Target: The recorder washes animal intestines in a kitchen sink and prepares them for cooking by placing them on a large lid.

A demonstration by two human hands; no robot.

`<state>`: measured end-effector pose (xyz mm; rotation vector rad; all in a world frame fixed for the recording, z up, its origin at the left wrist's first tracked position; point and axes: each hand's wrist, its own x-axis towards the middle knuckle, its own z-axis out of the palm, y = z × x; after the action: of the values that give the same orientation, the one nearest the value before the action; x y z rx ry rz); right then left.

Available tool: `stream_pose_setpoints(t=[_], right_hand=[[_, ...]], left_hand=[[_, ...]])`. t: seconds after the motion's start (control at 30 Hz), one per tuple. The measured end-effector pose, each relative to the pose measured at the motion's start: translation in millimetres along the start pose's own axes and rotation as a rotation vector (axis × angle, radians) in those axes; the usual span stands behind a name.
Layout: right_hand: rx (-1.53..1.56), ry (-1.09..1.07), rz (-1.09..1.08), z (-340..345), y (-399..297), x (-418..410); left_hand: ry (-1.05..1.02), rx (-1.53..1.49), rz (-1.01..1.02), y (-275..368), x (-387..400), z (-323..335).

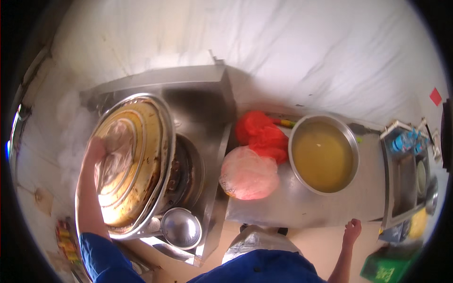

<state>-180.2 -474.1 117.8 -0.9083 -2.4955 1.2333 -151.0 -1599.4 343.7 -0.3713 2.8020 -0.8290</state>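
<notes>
My left hand (96,148) grips the middle of a round, stained metal pot lid (147,177), where a crumpled, shiny film-like material (118,152) covers the centre. The handle beneath cannot be made out. The lid lies within the rim of a large metal stockpot (171,141) on the stove, and steam drifts up at its left. Away to the right, past the front edge of the steel table, my right hand (353,228) hangs with curled fingers and nothing visible in it.
A round steel ladle or small pan (181,228) sits by the pot's front. On the steel table (304,212) are a pink-white plastic bag (249,175), a red bag (262,134) and a wide basin of yellowish liquid (322,157). A sink (403,187) and green crate (387,263) stand right.
</notes>
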Motion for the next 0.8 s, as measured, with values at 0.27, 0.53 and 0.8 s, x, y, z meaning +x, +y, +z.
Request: stream_pose_setpoints(t=[0.27, 0.53, 0.8], right_hand=[[0.023, 0.0, 0.088, -12, 53, 23], [0.012, -0.044, -0.118, 0, 97, 55], [0.23, -0.104, 0.003, -21, 145, 86]], left_hand=[[0.379, -0.562, -0.394, 61, -16, -143], [0.447, -0.414, -0.216, 115, -46, -311], [0.382, -0.605, -0.093, 272, -57, -435]])
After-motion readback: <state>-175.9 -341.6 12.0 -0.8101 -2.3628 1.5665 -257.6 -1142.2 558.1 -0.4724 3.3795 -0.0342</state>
